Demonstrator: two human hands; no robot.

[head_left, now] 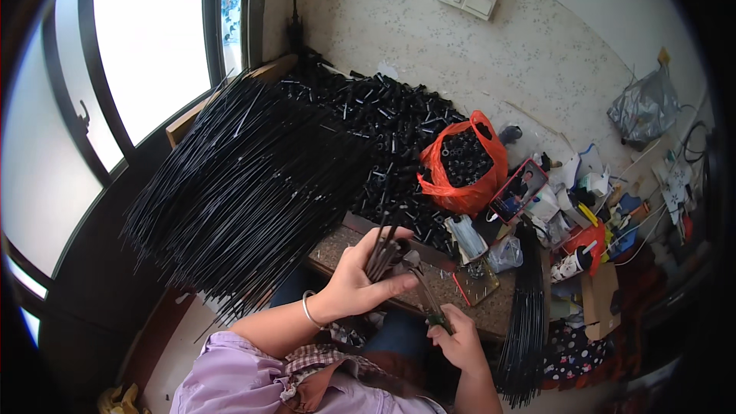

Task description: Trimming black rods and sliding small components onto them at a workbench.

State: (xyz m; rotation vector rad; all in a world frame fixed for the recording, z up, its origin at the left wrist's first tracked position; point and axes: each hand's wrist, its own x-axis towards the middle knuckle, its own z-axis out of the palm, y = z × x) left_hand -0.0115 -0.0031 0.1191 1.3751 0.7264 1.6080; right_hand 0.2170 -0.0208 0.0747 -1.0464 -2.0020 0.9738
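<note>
My left hand (354,285), with a bangle on the wrist, is raised over the near edge of the speckled worktable (331,248). Its fingers are closed around a small bunch of dark thin rods (380,254), whose far ends are partly hidden by the hand. To the right and lower, my right hand (461,339) grips a slim tool with a dark green handle (436,317); its kind is unclear. The tool's narrow metal part reaches up toward the pieces in my left hand. Whether it touches them I cannot make out.
A big heap of long black rods (253,184) covers the left side. Behind lie many short black tubular parts (391,111). A red plastic bag (491,193) holds more small parts. Right of it are a phone (520,190), clutter and another rod bundle (524,330).
</note>
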